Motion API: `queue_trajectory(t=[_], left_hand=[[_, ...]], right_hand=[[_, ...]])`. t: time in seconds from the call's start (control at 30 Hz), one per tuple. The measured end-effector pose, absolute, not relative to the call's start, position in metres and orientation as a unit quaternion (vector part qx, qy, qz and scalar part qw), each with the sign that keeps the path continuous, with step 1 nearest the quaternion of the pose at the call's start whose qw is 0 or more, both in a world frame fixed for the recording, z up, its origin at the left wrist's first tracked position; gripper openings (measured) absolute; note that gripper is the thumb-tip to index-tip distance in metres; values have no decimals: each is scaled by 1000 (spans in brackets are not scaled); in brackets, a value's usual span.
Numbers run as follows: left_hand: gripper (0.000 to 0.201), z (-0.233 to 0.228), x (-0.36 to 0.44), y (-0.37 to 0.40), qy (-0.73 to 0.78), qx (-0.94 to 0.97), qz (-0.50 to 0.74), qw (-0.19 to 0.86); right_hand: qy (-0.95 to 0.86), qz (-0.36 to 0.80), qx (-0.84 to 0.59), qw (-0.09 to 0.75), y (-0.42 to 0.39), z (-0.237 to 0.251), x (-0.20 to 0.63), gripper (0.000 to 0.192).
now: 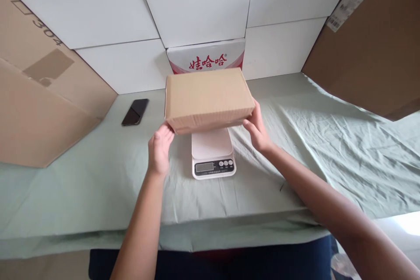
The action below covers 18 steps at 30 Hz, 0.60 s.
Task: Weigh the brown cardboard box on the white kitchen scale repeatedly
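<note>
Both hands hold a closed brown cardboard box above a white kitchen scale. My left hand grips the box's near left corner, its fingers reaching under the edge. At the near right corner my right hand is closed on the box, thumb on the front side and the other fingers partly hidden. The box tilts slightly and covers the back of the scale's plate. The scale's small display looks blank, with several round buttons beside it.
A dark phone lies on the green cloth to the left. Behind the box stands a white and red carton against white panels. Large cardboard sheets flank the table at left and right.
</note>
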State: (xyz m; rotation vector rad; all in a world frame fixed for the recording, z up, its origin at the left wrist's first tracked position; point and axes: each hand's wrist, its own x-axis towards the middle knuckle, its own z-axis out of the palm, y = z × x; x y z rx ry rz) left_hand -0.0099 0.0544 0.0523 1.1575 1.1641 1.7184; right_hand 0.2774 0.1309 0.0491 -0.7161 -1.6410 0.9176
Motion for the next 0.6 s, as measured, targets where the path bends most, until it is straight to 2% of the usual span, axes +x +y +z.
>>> queue_trajectory(t=[0.1,0.23,0.4,0.6], left_hand=[[93,54,-14,97,455,450,667,382],[99,31,-16,133,479,411,666,397],[96,8,-20,135,485,395,661,415],[91,2,-26,140,490,392,658,416]], right_hand=[[-685,384,-291,546,171,45,267,91],[-661,377,-329,559,203,22,255,93],[-663,376,-347,547,205,8,254,84],[-670,377,-344,539,208,3,257,79]])
